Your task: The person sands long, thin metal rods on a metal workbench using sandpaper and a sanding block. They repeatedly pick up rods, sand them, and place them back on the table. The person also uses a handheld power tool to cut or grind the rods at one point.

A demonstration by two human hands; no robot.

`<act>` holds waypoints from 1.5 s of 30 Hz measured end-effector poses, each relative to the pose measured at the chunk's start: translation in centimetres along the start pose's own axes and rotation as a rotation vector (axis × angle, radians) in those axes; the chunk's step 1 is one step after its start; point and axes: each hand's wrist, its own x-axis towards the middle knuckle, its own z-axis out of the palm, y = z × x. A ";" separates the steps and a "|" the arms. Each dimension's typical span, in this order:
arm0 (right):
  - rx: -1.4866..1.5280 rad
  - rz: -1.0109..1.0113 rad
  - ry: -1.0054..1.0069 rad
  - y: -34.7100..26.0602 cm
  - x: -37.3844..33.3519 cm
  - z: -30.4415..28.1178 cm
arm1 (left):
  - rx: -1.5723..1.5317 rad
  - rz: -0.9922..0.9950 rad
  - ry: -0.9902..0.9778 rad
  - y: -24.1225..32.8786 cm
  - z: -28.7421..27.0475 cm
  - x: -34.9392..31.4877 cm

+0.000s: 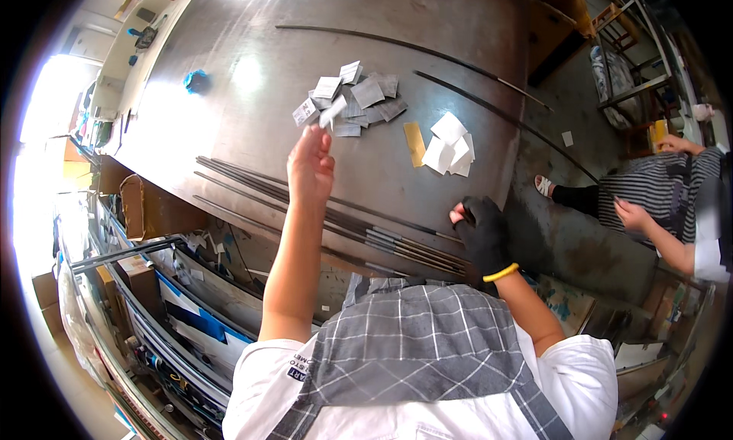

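Observation:
My bare left hand (311,164) is raised over the table, its fingertips pinched on a small white paper label (333,112), which is slightly blurred. Just beyond it lies a loose heap of small grey and white labels (368,93), some with print. My right hand (484,230) wears a black glove with a yellow cuff and a bare fingertip. Its fingers are curled near the table's right edge; what they hold, if anything, is hidden. Between my arms, a bundle of thin dark rods (366,232) lies along the near edge.
White paper pieces (449,146) and a tan strip (414,144) lie on the metal table (229,127). Two long dark rods (473,96) lie farther back, one reaching past the right edge. A blue crumpled thing (196,81) is at left. A co-worker (649,196) stands right; racks (175,303) stand left.

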 end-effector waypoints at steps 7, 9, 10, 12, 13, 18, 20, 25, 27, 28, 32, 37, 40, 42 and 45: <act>0.616 0.288 -0.294 -2.0 4.6 6.0 | -0.481 -0.441 -0.267 -5.8 -2.5 -6.0; 0.632 0.514 -0.354 -3.5 5.7 6.8 | -0.463 -0.486 -0.191 -6.7 -2.8 -6.9; 0.613 0.632 -0.382 -3.9 5.9 6.8 | -0.345 -0.424 -0.185 -6.9 -3.4 -7.2; 0.505 0.426 -0.315 -2.8 5.0 7.4 | -0.111 -0.302 -0.171 -7.0 -4.4 -7.8; 0.386 0.269 -0.256 -2.3 4.7 7.2 | 0.152 -0.202 -0.042 -6.6 -3.9 -8.2; 0.296 0.279 -0.321 -0.1 3.9 5.9 | 1.284 0.479 -0.257 -6.4 -1.4 -5.8; 0.251 0.275 -0.353 -0.5 3.8 5.5 | 1.530 0.607 -0.260 -7.2 0.5 -5.4; 0.256 0.136 -0.244 0.6 3.1 5.6 | 1.519 0.828 -0.171 -9.2 -0.1 -3.1; 0.230 -0.015 -0.203 2.1 3.0 6.3 | 1.469 0.767 -0.160 -9.1 0.2 -4.1; 0.218 -0.092 -0.187 1.5 3.2 6.0 | 1.445 0.734 -0.151 -8.7 0.4 -5.0; 0.423 0.128 -0.277 -0.3 4.5 6.6 | 1.343 0.857 -0.274 -8.5 1.7 -8.4; 0.323 0.285 -0.170 0.7 7.9 4.3 | 0.931 0.586 0.020 -5.7 0.7 -9.3; -0.015 0.210 -0.233 1.4 9.6 1.3 | 0.864 0.596 0.001 -5.0 0.0 -9.6; 0.003 0.216 -0.309 0.7 8.4 0.9 | 0.945 0.707 -0.025 -5.4 -0.5 -10.3; 0.507 0.355 -0.450 -3.3 4.7 2.2 | 1.197 0.854 -0.177 -6.3 -0.8 -11.4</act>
